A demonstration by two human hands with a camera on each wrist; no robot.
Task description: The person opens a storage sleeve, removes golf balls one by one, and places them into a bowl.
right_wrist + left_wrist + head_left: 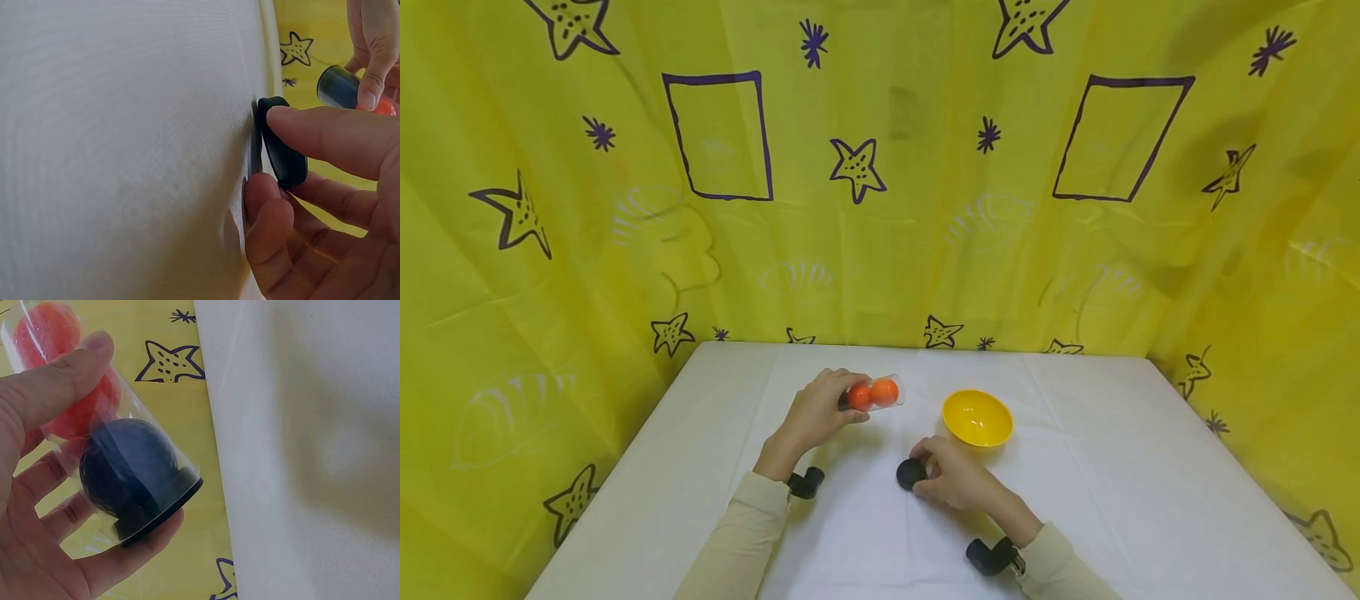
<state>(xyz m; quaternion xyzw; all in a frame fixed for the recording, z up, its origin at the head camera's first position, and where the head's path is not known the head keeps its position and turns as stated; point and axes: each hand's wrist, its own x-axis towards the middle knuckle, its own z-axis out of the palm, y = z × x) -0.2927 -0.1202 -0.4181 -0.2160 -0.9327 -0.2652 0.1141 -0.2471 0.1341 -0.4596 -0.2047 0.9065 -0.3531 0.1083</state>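
My left hand [820, 408] holds a clear plastic tube [182, 470] above the table, tilted over on its side. Inside it sit two orange balls [884, 392] and one dark ball [128, 464], which lies against the black end piece [169, 515]. The tube's other end points right in the head view, with no cap showing on it. My right hand [958, 477] pinches a round black cap [911, 474] between thumb and fingers, low over the white tabletop. In the right wrist view the cap [284, 147] stands nearly edge-on, its rim close to the cloth.
A yellow bowl [977, 418] stands on the white table [1097, 467], just beyond my right hand. Yellow curtains [910, 250] with drawn stars hang around the table's back and sides. A black wrist camera [990, 556] sits on each of my wrists.
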